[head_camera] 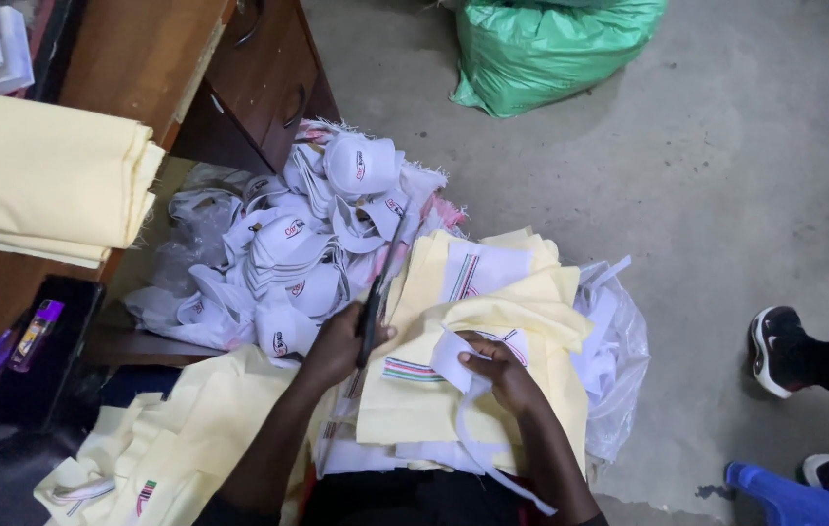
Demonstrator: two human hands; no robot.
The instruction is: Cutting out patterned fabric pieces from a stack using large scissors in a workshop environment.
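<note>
A bare grey concrete floor fills the room, evenly lit. At eleven o'clock stands a brown wooden desk with dark drawer fronts. A bulging green plastic sack sits at one o'clock; a blue plastic chair edge shows at five o'clock.

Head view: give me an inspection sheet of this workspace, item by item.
Surface: grey concrete floor, with the work held over the person's lap.
Job's things: pale yellow fabric pieces with striped patches; white fabric strip; long dark-handled scissors.
Clutter: heap of white caps; clear plastic bag; folded pale yellow cloth stack; purple lighter on a black tray.
Grippers: left hand shut on the scissors; right hand pinching the strip.
Cables: nothing seen.
Surroundings: brown wooden drawer cabinet; green plastic sack; another person's black-and-white shoes; blue plastic seat edge.
</note>
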